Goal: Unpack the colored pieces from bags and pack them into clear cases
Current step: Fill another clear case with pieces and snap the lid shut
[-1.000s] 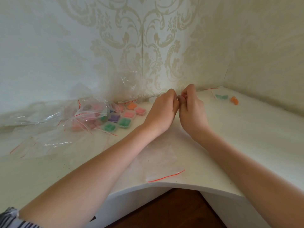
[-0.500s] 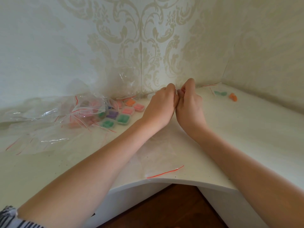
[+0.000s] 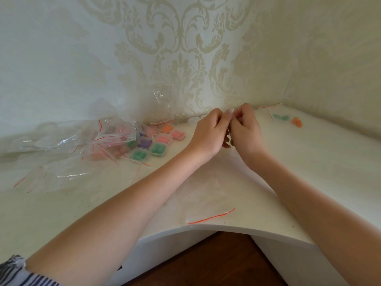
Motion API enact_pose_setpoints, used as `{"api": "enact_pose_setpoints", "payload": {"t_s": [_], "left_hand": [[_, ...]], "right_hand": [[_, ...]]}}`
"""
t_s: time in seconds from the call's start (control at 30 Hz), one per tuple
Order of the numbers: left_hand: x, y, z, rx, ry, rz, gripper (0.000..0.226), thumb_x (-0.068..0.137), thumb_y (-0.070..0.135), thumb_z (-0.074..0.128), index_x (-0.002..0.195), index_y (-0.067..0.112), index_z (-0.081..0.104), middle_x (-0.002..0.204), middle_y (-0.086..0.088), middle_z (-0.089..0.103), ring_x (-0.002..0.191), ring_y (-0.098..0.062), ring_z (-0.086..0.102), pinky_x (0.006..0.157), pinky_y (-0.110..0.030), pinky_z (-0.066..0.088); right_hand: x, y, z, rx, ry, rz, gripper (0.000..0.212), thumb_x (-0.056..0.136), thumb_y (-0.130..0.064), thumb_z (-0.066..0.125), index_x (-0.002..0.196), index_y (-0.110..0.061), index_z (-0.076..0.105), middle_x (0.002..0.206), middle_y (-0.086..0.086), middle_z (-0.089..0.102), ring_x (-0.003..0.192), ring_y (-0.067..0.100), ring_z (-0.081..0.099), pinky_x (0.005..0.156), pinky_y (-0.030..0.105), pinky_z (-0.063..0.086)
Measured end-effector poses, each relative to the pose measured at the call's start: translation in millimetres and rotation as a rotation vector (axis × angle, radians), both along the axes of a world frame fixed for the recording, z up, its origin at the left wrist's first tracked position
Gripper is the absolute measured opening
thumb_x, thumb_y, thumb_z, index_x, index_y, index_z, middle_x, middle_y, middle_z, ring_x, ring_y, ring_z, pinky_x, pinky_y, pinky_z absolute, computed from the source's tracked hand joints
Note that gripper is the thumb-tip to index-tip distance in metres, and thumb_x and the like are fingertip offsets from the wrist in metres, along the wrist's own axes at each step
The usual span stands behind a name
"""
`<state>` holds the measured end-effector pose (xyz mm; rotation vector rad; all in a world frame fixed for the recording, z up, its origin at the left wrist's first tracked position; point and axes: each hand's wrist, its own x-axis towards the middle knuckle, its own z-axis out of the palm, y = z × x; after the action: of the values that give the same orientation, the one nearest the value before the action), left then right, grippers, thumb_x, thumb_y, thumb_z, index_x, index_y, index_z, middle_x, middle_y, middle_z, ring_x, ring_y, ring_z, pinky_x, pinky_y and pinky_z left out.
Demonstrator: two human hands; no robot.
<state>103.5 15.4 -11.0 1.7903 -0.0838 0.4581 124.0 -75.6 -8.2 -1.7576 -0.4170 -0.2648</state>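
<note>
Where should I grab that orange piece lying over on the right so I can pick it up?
Probably pinch the orange piece across its narrow middle, fingers coming straight down from above. It lies flat and loose on the white counter, apart from the teal piece, so nothing blocks either side. The wall stands close behind it, so reaching in from the front edge looks easiest.

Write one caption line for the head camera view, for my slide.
Both hands, left and right, pinch something small together; filled clear cases and bags lie left.

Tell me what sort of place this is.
Probably a room in a home, not a workshop: damask wallpaper on both walls, a white corner shelf used as a worktop, and dark wooden flooring below.
</note>
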Motion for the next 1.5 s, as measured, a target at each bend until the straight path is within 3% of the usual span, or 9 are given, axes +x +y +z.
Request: {"api": "enact_pose_setpoints", "payload": {"t_s": [0.17, 0.57, 0.8, 0.9, 1.0, 1.1, 1.23, 1.37, 1.5], "left_hand": [[5, 6, -5, 0.078, -0.037, 0.015, 0.032, 0.102, 0.026, 0.04, 0.075, 0.009, 0.044, 0.063, -0.002, 0.051, 0.05, -0.012, 0.049, 0.047, -0.022, 0.044], [2, 7, -8, 0.683, -0.118, 0.239, 0.024, 0.099, 0.016, 0.039, 0.076, 0.01, 0.037, 0.071, -0.008, 0.044, 0.065, -0.025, 0.043, 0.057, -0.029, 0.02], [0, 18, -4, 0.719, -0.205, 0.37, 0.024, 0.101, 0.021, 0.037, 0.079, 0.011, 0.039, 0.063, 0.002, 0.039, 0.055, -0.017, 0.038, 0.047, -0.028, 0.018], [-4, 9, -6, 0.733, -0.346, 0.286, 0.02, 0.099, 0.018, 0.041, 0.08, 0.011, 0.039, 0.067, -0.005, 0.044, 0.057, -0.025, 0.041, 0.054, -0.032, 0.024], [-5, 4, -7, 0.744, -0.44, 0.222, 0.02, 0.099, 0.015, 0.042, 0.081, 0.006, 0.046, 0.068, -0.002, 0.043, 0.057, -0.022, 0.041, 0.055, -0.032, 0.026], [-6, 6, -6, 0.59, -0.437, 0.154, 0.022, 0.1, 0.018, 0.041, 0.079, 0.01, 0.041, 0.061, 0.01, 0.041, 0.052, -0.007, 0.041, 0.053, -0.025, 0.028], [0, 15, -2, 0.163, -0.26, 0.255, 0.02, 0.101, 0.025, 0.04, 0.089, 0.008, 0.038, 0.062, 0.005, 0.044, 0.052, -0.009, 0.044, 0.053, -0.035, 0.041], [12, 28, -3, -0.229, 0.108, 0.215, 0.013, 0.098, 0.021, 0.047, 0.102, 0.008, 0.048, 0.085, -0.003, 0.054, 0.066, -0.014, 0.057, 0.053, -0.026, 0.054], [14, 30, -6, -0.466, 0.111, -0.014, 0.013, 0.096, 0.011, 0.053, 0.087, 0.005, 0.061, 0.082, -0.007, 0.062, 0.071, -0.013, 0.065, 0.068, -0.023, 0.057]], "right_hand": [[-1, 0, 2, 0.118, 0.149, 0.084, 0.021, 0.098, -0.009, 0.041, 0.079, -0.014, 0.037, 0.059, 0.001, 0.044, 0.038, 0.003, 0.04, 0.041, 0.021, 0.035], [0, 1, -1, -0.047, -0.028, -0.136, 0.023, 0.098, -0.007, 0.023, 0.076, -0.016, 0.027, 0.061, -0.004, 0.034, 0.046, 0.007, 0.032, 0.039, 0.015, 0.028], [9, -16, 0, -0.664, -0.658, -0.211, 0.021, 0.083, 0.002, 0.048, 0.081, -0.015, 0.06, 0.102, 0.0, 0.058, 0.092, 0.024, 0.049, 0.054, 0.027, 0.028], [12, -16, -1, -0.844, -0.502, -0.212, 0.026, 0.086, -0.001, 0.047, 0.076, -0.016, 0.066, 0.137, -0.006, 0.047, 0.116, 0.02, 0.044, 0.058, 0.028, 0.031], [7, -15, 2, -0.785, -0.295, -0.179, 0.028, 0.085, -0.001, 0.041, 0.065, -0.019, 0.047, 0.121, -0.006, 0.056, 0.097, 0.018, 0.052, 0.061, 0.029, 0.032], [9, -13, 2, -0.435, -0.14, -0.088, 0.029, 0.091, -0.011, 0.044, 0.062, -0.011, 0.048, 0.074, -0.001, 0.061, 0.059, 0.016, 0.051, 0.052, 0.03, 0.04], [17, -18, 4, -0.017, 0.085, 0.084, 0.02, 0.093, -0.007, 0.057, 0.11, -0.015, 0.066, 0.117, 0.003, 0.065, 0.079, 0.015, 0.071, 0.073, 0.028, 0.059], [19, -23, 4, 0.086, 0.144, 0.256, 0.043, 0.092, 0.001, 0.056, 0.127, -0.025, 0.057, 0.115, -0.003, 0.065, 0.082, 0.013, 0.071, 0.072, 0.022, 0.057], [20, -21, 2, -0.009, 0.141, 0.268, 0.037, 0.092, -0.017, 0.061, 0.123, -0.037, 0.056, 0.1, -0.01, 0.065, 0.079, 0.009, 0.065, 0.067, 0.017, 0.054]]}}
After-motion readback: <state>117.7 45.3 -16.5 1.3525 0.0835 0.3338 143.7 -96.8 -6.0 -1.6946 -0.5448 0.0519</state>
